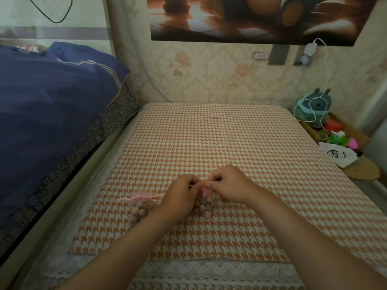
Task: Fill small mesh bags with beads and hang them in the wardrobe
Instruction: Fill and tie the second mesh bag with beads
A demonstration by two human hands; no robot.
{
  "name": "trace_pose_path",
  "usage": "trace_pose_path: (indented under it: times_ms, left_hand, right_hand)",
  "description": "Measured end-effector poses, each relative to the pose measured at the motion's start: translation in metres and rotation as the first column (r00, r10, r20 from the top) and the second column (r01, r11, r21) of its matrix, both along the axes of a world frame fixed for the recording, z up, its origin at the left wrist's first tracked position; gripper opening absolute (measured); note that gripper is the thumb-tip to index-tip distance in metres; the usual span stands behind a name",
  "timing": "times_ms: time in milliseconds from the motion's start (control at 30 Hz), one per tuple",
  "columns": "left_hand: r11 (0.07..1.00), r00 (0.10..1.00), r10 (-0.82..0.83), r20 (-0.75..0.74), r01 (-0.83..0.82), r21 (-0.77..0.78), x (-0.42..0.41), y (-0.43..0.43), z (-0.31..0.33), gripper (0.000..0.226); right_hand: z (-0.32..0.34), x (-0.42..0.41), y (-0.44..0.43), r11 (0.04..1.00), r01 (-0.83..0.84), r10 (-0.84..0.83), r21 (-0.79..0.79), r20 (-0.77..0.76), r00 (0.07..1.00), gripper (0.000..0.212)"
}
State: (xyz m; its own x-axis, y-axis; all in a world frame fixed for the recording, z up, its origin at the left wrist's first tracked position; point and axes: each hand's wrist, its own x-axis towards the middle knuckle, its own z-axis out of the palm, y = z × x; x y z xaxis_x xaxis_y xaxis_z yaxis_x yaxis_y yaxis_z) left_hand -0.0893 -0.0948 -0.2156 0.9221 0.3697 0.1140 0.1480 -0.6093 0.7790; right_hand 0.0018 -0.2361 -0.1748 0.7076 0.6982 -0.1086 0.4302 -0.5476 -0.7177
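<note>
Pink drawstring at the neck of a bead-filled mesh bag (203,203) is being pinched by the left hand (180,195) and right hand (230,185) on the houndstooth cloth (209,143). Another tied bag (139,208) is lying just left. Cinching seems underway; next, both cords probably get pulled apart evenly.

Dim, warm, soft light; slightly blurry; wide-angle bending at edges.
</note>
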Motion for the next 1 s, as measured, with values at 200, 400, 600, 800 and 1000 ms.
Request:
trace_pose_path:
  times_ms: [200,400,600,800,1000]
  left_hand:
    - [0.991,0.992,0.126,0.009,-0.125,-0.038,-0.005,-0.003,-0.004,0.009]
    - [0.994,0.998,0.066,0.008,-0.065,-0.088,-0.014,-0.006,0.006,0.023]
    - [0.999,0.999,0.035,0.008,-0.035,0.016,-0.02,-0.003,0.006,0.021]
    - [0.929,0.996,0.011,0.087,-0.042,0.369,-0.041,-0.011,-0.004,0.012]
    - [0.967,0.996,0.078,0.052,-0.088,0.24,-0.044,-0.012,0.0,0.02]
  right_hand:
    - [0.0,-0.004,0.0,0.997,0.06,-0.039,0.049,-0.35,0.936,0.018]
    - [-0.002,-0.003,-0.001,0.997,0.062,-0.034,0.055,-0.411,0.911,0.02]
    - [0.001,-0.003,-0.004,0.999,0.042,-0.024,0.034,-0.417,0.909,0.016]
    - [0.002,-0.008,-0.01,0.994,0.03,-0.069,-0.1,-0.417,0.906,0.019]
    - [0.006,-0.01,-0.018,0.979,0.023,-0.108,-0.201,-0.426,0.898,0.017]
